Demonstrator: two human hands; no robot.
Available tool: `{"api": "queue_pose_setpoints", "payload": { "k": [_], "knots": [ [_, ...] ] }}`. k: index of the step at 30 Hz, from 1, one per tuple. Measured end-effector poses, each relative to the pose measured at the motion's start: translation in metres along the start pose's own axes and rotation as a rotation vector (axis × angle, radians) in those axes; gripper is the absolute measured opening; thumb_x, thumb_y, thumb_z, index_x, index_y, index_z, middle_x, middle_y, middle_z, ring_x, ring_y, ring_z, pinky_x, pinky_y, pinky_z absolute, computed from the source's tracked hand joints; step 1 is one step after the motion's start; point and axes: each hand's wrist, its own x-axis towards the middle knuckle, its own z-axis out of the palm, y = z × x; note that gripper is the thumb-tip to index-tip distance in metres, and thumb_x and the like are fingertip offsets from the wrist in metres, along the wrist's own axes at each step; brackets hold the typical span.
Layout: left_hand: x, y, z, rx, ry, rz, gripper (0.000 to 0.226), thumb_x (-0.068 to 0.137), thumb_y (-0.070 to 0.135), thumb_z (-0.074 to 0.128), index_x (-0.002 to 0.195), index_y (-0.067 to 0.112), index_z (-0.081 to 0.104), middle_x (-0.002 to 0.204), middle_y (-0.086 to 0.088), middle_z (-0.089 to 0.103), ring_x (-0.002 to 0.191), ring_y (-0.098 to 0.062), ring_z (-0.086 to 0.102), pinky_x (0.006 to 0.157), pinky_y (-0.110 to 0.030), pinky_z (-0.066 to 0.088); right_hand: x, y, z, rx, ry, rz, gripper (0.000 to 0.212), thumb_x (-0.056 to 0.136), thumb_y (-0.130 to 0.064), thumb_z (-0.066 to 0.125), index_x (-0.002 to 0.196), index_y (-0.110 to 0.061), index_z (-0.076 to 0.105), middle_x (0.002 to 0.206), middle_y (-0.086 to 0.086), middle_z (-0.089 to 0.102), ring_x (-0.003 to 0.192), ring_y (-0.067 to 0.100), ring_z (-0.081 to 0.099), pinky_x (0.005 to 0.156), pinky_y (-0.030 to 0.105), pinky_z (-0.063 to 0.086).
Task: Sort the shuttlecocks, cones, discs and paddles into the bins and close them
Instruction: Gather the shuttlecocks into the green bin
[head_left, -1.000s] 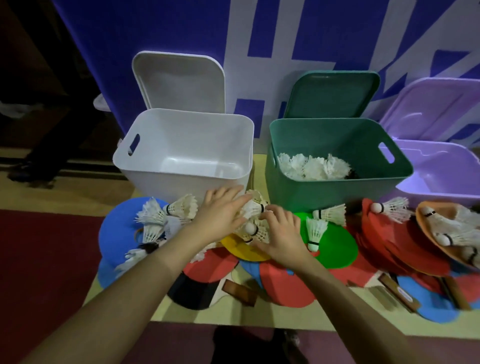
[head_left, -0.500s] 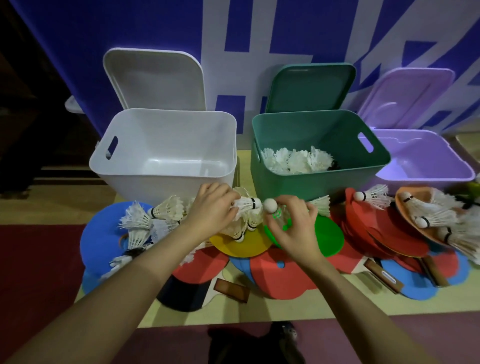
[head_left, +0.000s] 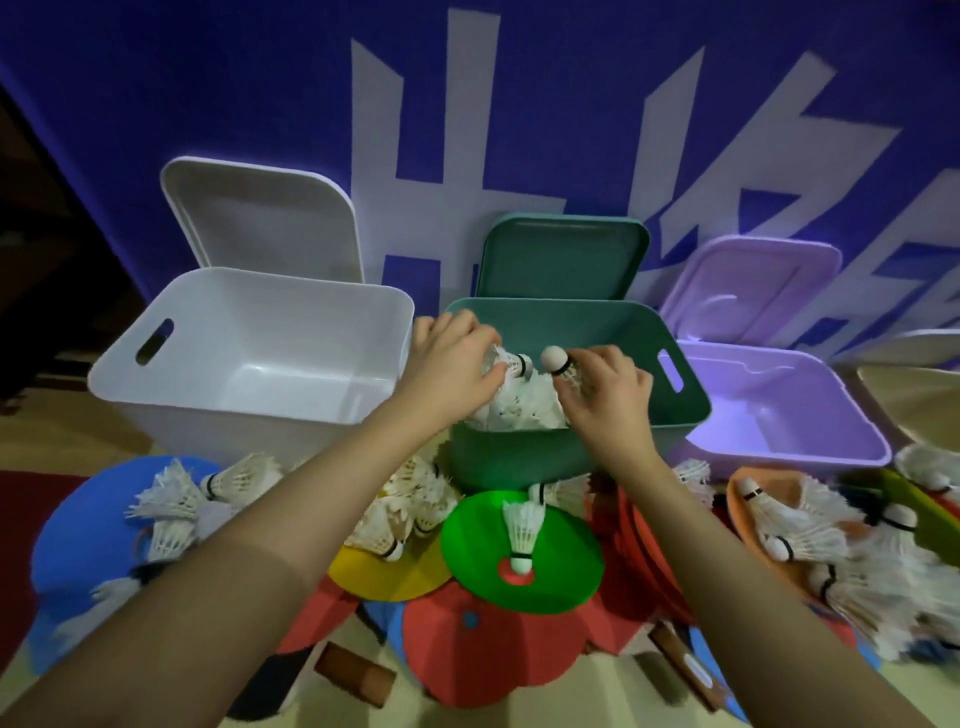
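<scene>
Green plastic is filling the middle of the frame: the green bin (head_left: 576, 415) is standing open, its lid (head_left: 563, 257) leaning back against the blue banner (head_left: 208, 78). Over its mouth the left hand (head_left: 454, 364) is curling its fingers around a shuttlecock (head_left: 511, 364), cork pointing right, while the right hand (head_left: 605, 387) is pinching another shuttlecock (head_left: 558, 361) by its skirt, cork up and to the left. Beneath both hands a heap of white shuttlecocks (head_left: 519, 410) is lying inside the bin.

At centre left the white bin (head_left: 249, 358) is sitting open beside the green one; at right the purple bin (head_left: 779, 405) is doing the same. Along the bottom of the frame, coloured discs are overlapping on the floor: a blue disc (head_left: 72, 545) at lower left carrying loose shuttlecocks, a yellow disc (head_left: 387, 574), and a green disc (head_left: 524, 556) with one shuttlecock (head_left: 522, 530) lying on it, cork towards the bottom edge. At lower right an orange cone (head_left: 769, 499) is holding more shuttlecocks. A paddle handle (head_left: 353, 675) is showing at bottom centre.
</scene>
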Motion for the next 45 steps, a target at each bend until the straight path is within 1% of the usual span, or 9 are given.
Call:
{"api": "queue_pose_setpoints", "payload": {
  "k": [6, 12, 17, 22, 27, 33, 36, 40, 45],
  "knots": [
    [0.024, 0.002, 0.034, 0.085, -0.127, -0.054, 0.040, 0.096, 0.041, 0.039, 0.125, 0.018, 0.054, 0.126, -0.003, 0.052, 0.117, -0.020, 0.046, 0.099, -0.038, 0.029, 0.017, 0.028, 0.013, -0.131, -0.282, 0.075, 0.038, 0.091, -0.031, 0.055, 0.127, -0.017, 0.054, 0.126, 0.008, 0.051, 0.117, 0.027, 0.044, 0.098, 0.036, 0.023],
    [0.018, -0.008, 0.020, 0.034, -0.063, -0.043, 0.041, 0.097, 0.037, 0.040, 0.131, 0.015, 0.049, 0.131, -0.006, 0.051, 0.120, -0.022, 0.046, 0.102, -0.039, 0.030, 0.010, 0.005, 0.017, 0.015, -0.147, -0.040, 0.030, 0.090, -0.024, 0.057, 0.117, -0.013, 0.061, 0.116, 0.009, 0.056, 0.108, 0.030, 0.050, 0.090, 0.036, 0.027],
    [0.012, -0.015, 0.010, -0.203, -0.041, -0.174, 0.033, 0.097, 0.032, 0.044, 0.120, 0.012, 0.057, 0.118, -0.008, 0.055, 0.102, -0.023, 0.055, 0.090, -0.037, 0.046, -0.002, -0.024, 0.018, 0.068, -0.087, -0.078, 0.033, 0.084, -0.028, 0.051, 0.109, -0.012, 0.064, 0.108, 0.010, 0.059, 0.099, 0.033, 0.054, 0.086, 0.039, 0.032],
    [-0.026, -0.038, -0.016, -0.031, -0.017, -0.042, 0.029, 0.094, 0.027, 0.047, 0.114, 0.011, 0.062, 0.112, -0.008, 0.059, 0.104, -0.025, 0.053, 0.090, -0.036, 0.038, -0.031, -0.050, 0.028, 0.110, -0.152, -0.216, 0.032, 0.086, -0.032, 0.047, 0.106, -0.015, 0.064, 0.103, 0.004, 0.060, 0.095, 0.027, 0.054, 0.079, 0.033, 0.029],
    [-0.111, -0.087, -0.026, 0.074, -0.064, 0.017, 0.041, 0.085, 0.036, 0.036, 0.095, 0.010, 0.066, 0.091, -0.008, 0.062, 0.086, -0.030, 0.058, 0.078, -0.038, 0.041, -0.069, -0.085, 0.061, 0.118, -0.306, -0.338, 0.036, 0.084, -0.038, 0.045, 0.107, -0.016, 0.063, 0.099, 0.001, 0.061, 0.092, 0.025, 0.055, 0.077, 0.030, 0.028],
    [-0.165, -0.136, -0.018, 0.151, -0.324, -0.016, 0.071, 0.073, 0.065, 0.030, 0.115, 0.017, 0.061, 0.109, -0.004, 0.059, 0.106, -0.029, 0.052, 0.088, -0.036, 0.023, -0.103, -0.115, 0.109, -0.031, -0.597, -0.371, 0.042, 0.081, -0.036, 0.063, 0.121, -0.023, 0.058, 0.120, 0.000, 0.056, 0.114, 0.027, 0.047, 0.090, 0.039, 0.027],
    [-0.178, -0.142, -0.015, 0.184, -0.407, 0.028, 0.078, 0.073, 0.072, 0.038, 0.125, 0.016, 0.053, 0.118, -0.003, 0.055, 0.114, -0.027, 0.048, 0.096, -0.040, 0.024, -0.116, -0.122, 0.125, -0.073, -0.562, -0.346, 0.023, 0.081, -0.025, 0.066, 0.104, -0.022, 0.065, 0.114, 0.001, 0.059, 0.109, 0.028, 0.051, 0.088, 0.036, 0.021],
    [-0.185, -0.143, 0.001, 0.176, -0.379, 0.047, 0.065, 0.079, 0.057, 0.057, 0.129, 0.016, 0.047, 0.119, -0.003, 0.054, 0.113, -0.025, 0.048, 0.095, -0.036, 0.020, -0.126, -0.119, 0.135, -0.046, -0.436, -0.267, 0.005, 0.077, -0.016, 0.066, 0.080, -0.020, 0.065, 0.099, 0.002, 0.062, 0.089, 0.031, 0.058, 0.081, 0.038, 0.027],
    [-0.184, -0.139, -0.002, 0.039, -0.218, 0.004, 0.064, 0.075, 0.058, 0.038, 0.117, 0.014, 0.057, 0.104, -0.004, 0.057, 0.099, -0.027, 0.056, 0.085, -0.036, 0.028, -0.127, -0.120, 0.114, 0.063, -0.285, -0.270, 0.013, 0.085, -0.025, 0.050, 0.083, -0.018, 0.060, 0.099, 0.000, 0.059, 0.089, 0.024, 0.056, 0.075, 0.030, 0.021]
  ]
}}
